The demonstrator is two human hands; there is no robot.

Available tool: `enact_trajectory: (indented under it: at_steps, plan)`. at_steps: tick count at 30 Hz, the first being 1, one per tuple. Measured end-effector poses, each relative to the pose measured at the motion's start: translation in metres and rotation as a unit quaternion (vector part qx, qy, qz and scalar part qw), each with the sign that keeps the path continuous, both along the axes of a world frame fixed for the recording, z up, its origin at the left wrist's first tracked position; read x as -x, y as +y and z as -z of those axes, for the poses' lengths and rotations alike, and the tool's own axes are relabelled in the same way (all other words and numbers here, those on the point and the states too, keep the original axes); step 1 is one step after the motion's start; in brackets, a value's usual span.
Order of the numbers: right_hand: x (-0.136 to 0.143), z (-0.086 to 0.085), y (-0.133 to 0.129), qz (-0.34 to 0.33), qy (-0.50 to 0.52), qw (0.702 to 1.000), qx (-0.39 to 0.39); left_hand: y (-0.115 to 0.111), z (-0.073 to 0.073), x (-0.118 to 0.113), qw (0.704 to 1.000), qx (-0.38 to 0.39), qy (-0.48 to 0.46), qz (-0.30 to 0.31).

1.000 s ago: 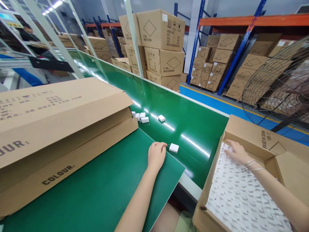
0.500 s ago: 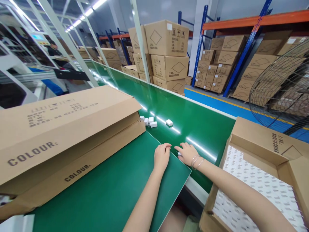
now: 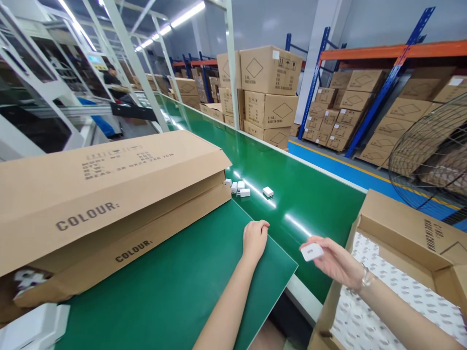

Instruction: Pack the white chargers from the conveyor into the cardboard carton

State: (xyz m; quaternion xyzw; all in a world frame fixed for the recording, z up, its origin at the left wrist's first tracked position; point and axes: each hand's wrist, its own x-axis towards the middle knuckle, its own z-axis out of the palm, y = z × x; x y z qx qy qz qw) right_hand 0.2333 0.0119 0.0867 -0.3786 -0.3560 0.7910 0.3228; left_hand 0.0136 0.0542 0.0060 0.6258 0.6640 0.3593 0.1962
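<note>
A white USB charger is gripped between the thumb and fingers of my right hand, raised over the green conveyor belt with its USB slot side showing. My left hand rests at the edge of the green board, its fingers curled over and closed; anything inside them is hidden. Farther up the belt lies a single charger, prongs out. Several more chargers lie bunched beside the cardboard box on the left.
At left, a cardboard box lies on the board, partly open, near white adapters. An open carton at right holds a white layer with rows of small grey marks. A fan and stacked cartons stand beyond the belt.
My right hand has lifted a charger off the belt and carried it right, toward the open carton. My left hand stays at the board edge, fingers more curled. The view has shifted slightly.
</note>
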Motion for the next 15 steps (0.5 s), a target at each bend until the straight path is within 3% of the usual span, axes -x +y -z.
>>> enact_trajectory:
  at_steps: [5, 11, 13, 15]
  plan:
    - [-0.001, -0.009, -0.048, -0.058, 0.062, 0.996, -0.016, -0.001, 0.001, 0.000, 1.000, 0.011, 0.007, 0.008]
    - [0.006, -0.019, -0.063, -0.072, 0.076, 0.994, -0.025, -0.003, 0.001, 0.001, 1.000, 0.012, 0.022, 0.015]
    - [-0.010, -0.024, -0.058, -0.052, 0.028, 0.997, -0.052, -0.004, 0.001, 0.001, 0.999, 0.011, 0.025, 0.021]
    - [-0.044, -0.026, -0.046, -0.003, -0.098, 0.988, -0.120, -0.004, 0.002, 0.001, 0.999, 0.009, 0.032, 0.025]
